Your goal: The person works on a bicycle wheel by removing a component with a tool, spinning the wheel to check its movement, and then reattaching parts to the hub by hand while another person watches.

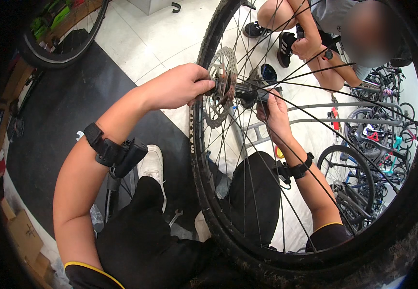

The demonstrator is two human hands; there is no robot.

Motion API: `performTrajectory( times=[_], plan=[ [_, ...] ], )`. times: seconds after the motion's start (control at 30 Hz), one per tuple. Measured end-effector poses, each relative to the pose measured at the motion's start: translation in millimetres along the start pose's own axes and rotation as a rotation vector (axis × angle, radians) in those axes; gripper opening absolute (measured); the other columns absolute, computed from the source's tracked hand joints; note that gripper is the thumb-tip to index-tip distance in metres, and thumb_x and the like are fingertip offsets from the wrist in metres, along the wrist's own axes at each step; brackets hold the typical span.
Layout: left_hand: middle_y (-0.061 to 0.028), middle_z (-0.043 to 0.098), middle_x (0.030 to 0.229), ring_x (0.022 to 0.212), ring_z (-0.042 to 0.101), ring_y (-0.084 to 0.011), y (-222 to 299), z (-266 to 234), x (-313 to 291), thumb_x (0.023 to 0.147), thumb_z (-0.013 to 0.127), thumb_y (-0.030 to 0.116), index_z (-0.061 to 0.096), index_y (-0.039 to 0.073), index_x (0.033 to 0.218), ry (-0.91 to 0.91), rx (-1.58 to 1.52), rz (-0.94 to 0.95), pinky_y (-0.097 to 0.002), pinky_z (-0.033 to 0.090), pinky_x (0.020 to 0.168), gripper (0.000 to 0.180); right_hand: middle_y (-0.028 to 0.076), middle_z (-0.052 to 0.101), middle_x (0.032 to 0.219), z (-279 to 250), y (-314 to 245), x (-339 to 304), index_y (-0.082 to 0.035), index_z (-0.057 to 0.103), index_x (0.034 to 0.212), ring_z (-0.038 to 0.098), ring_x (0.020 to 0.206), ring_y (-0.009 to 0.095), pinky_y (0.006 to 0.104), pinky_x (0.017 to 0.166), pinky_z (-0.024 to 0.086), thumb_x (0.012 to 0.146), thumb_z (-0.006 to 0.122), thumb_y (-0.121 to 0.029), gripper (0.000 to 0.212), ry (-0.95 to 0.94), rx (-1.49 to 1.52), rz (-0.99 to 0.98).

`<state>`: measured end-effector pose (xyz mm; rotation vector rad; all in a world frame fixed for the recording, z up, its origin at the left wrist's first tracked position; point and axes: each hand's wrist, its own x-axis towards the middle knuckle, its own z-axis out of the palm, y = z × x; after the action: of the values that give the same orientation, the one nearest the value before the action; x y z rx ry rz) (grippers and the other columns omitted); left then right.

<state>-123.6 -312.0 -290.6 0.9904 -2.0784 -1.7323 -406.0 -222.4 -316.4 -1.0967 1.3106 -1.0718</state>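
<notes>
A large bicycle wheel (pixel 201 197) with a knobby black tyre stands upright before me, leaning over my right side. My left hand (pixel 177 87) is closed, thumb and fingers pinching the dark axle end of the hub beside the brake disc (pixel 222 86). On the hub's other side, seen through the spokes, my right hand (pixel 277 114) has its fingers closed around the dark end of the hub (pixel 247 91). The spokes partly cover its fingertips. Just beyond the hub, a round open container (pixel 265 72) with a dark inside shows between the spokes.
Across from me crouches another person, hands (pixel 307 47) together. A grey tubular stand (pixel 310 111) lies behind the wheel. Bicycles (pixel 370 139) crowd the right; another wheel (pixel 69 61) is at the upper left. Spanners (pixel 175 216) lie on the black mat (pixel 74 168).
</notes>
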Motion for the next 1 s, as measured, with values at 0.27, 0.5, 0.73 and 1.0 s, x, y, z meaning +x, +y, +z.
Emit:
performTrajectory(
  times=[0.27, 0.5, 0.73, 1.0],
  plan=[
    [0.0007, 0.047, 0.062, 0.055, 0.043, -0.0095, 4.8, 2.6, 3.7, 0.099, 0.048, 0.023, 0.056, -0.002, 0.08, 0.0, -0.018, -0.037, -0.0266, 0.04, 0.054, 0.033, -0.005, 0.039, 0.065, 7.5, -4.6, -4.1, -0.011, 0.048, 0.095, 0.032, 0.051, 0.004, 0.0195, 0.046, 0.025, 0.103, 0.041, -0.028, 0.021, 0.117, 0.082, 0.083],
    [0.0014, 0.046, 0.063, 0.055, 0.044, -0.0091, -1.7, 7.8, 9.2, 0.099, 0.05, 0.024, 0.059, -0.001, 0.083, 0.004, -0.083, -0.028, -0.0256, 0.041, 0.054, 0.031, -0.001, 0.039, 0.066, -2.4, -13.0, -4.9, -0.008, 0.044, 0.093, 0.033, 0.052, 0.008, 0.0221, 0.048, 0.028, 0.104, 0.036, -0.031, 0.027, 0.053, 0.033, 0.187],
    [0.0007, 0.048, 0.062, 0.056, 0.045, -0.009, 2.3, 7.1, 7.1, 0.097, 0.052, 0.021, 0.058, -0.002, 0.084, 0.048, -0.039, -0.005, -0.026, 0.04, 0.053, 0.027, -0.001, 0.042, 0.072, -6.1, -20.1, -8.3, -0.009, 0.045, 0.095, 0.035, 0.059, 0.008, 0.0216, 0.052, 0.03, 0.103, 0.04, -0.029, 0.022, 0.009, 0.068, 0.213],
    [0.0005, 0.048, 0.063, 0.056, 0.045, -0.0085, -0.1, 10.1, 11.6, 0.096, 0.054, 0.017, 0.058, -0.001, 0.081, 0.05, -0.131, -0.035, -0.0255, 0.04, 0.054, 0.023, -0.003, 0.037, 0.073, -24.4, -14.7, -3.9, -0.011, 0.047, 0.104, 0.033, 0.061, 0.008, 0.0215, 0.056, 0.031, 0.102, 0.045, -0.026, 0.015, -0.168, 0.19, 0.211]
  ],
)
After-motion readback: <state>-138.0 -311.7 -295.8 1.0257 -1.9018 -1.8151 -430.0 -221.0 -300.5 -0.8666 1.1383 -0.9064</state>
